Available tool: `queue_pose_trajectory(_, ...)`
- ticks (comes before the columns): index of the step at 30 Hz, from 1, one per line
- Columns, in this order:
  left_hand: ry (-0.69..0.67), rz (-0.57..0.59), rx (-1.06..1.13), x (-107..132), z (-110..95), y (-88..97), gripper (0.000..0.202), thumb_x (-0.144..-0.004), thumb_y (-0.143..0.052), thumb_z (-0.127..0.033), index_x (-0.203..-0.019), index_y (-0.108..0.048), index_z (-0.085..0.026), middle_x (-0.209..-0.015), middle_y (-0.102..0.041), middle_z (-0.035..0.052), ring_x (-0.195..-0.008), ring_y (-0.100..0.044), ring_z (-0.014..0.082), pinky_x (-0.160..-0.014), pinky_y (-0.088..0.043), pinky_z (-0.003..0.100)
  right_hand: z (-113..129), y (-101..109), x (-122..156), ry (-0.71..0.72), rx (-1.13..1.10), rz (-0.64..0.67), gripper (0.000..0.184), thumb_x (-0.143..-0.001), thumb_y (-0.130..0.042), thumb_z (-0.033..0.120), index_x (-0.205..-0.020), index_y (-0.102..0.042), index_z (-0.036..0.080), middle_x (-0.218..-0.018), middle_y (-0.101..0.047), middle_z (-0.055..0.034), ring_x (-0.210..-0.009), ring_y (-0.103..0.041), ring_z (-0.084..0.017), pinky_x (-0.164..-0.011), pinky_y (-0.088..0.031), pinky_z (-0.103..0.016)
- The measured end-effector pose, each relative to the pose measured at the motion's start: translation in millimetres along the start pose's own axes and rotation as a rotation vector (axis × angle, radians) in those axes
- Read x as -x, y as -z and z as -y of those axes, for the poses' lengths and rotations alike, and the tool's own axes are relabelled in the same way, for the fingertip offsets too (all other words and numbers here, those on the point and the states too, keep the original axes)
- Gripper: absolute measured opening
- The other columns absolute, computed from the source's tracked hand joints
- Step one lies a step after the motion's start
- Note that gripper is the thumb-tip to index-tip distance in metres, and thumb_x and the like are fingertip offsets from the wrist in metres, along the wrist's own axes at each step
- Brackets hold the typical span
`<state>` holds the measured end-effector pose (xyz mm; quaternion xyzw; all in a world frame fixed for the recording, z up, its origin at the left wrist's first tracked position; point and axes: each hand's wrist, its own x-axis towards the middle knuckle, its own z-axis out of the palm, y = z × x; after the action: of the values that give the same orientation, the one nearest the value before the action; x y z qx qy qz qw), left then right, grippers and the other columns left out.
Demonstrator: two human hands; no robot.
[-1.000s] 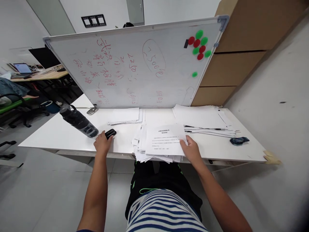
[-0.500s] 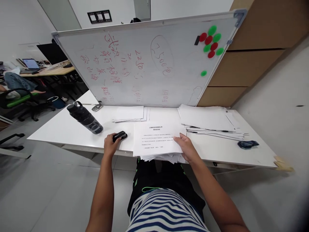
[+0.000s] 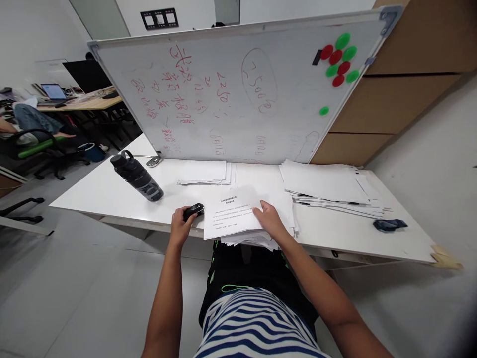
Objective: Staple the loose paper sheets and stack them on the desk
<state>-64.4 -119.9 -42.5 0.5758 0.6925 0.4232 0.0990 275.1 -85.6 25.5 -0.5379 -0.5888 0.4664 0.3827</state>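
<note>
Head: stapler [image 3: 195, 211] beside printed sheet [image 3: 229, 215]

A: Legible marks on the whiteboard [image 3: 283, 134]?
B: Handwritten. Circled figure [image 3: 260, 82] right of centre: "2500", with a character resembling "包". Left of it, a number [image 3: 223, 91] ending in "50" and a small "20" [image 3: 207, 79].
A: Dates?
B: Along its lower part, "6月11日" [image 3: 216, 144]; farther right, apparently "6月12日" [image 3: 260, 146]. Red characters [image 3: 182, 87] on its left half: reading uncertain.
A: Printed sheet [image 3: 227, 219], in front of the whiteboard?
B: Two-line heading, body lines; too small to read.
</note>
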Motion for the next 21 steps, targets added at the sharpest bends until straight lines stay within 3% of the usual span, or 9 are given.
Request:
queue_pose_trajectory(4,0.025,-0.013,0.102,11,-7,-6.9,0.033,-0.083,-0.065,-0.042,-0.111,-0.061,-0.024,-0.11,-0.061,0.0084,-0.108,-0.056,0.0255,-0.093,-0.045,0.042,0,-7,-1,-0.011,-0.003,0.05,0.026,-0.082,-0.051,0.036,-0.097,-0.065,0.02,-0.09,-0.072,-0.0057,-0.081,-0.065,-0.025,-0.073,-0.051,-0.035)
queue_pose_trajectory(11,-0.036,0.047,0.028,23,-26,-19.0,0.029,-0.084,-0.065,-0.037,-0.11,-0.062,-0.025,-0.108,-0.063,0.008,-0.104,-0.056,0.0262,-0.091,-0.045,0.043,2,-10,-4,0.041,-0.016,0.117,0.029,-0.085,-0.05,0.032,-0.108,-0.063,0.022,-0.11,-0.071,-0.0057,-0.1,-0.065,-0.023,-0.086,-0.049,-0.033)
queue_pose_trajectory(16,-0.08,0.069,-0.047,20,-29,-21.5,0.03,-0.084,-0.064,-0.038,-0.112,-0.063,-0.025,-0.109,-0.065,0.0075,-0.104,-0.056,0.0275,-0.091,-0.045,0.044,-2,-13,-12,0.045,0.005,0.109,0.029,-0.086,-0.051,0.039,-0.102,-0.065,0.02,-0.099,-0.071,-0.0042,-0.089,-0.064,-0.022,-0.081,-0.049,-0.033)
queue_pose_trajectory(21,-0.134,0.1,-0.175,2,-21,-21.7,0.03,-0.084,-0.063,-0.037,-0.112,-0.065,-0.025,-0.111,-0.067,0.0086,-0.105,-0.058,0.0297,-0.095,-0.044,0.046,-11,-19,-12,0.02,0.01,0.094,0.03,-0.087,-0.052,0.04,-0.102,-0.067,0.019,-0.089,-0.071,-0.0041,-0.086,-0.064,-0.023,-0.077,-0.051,-0.034)
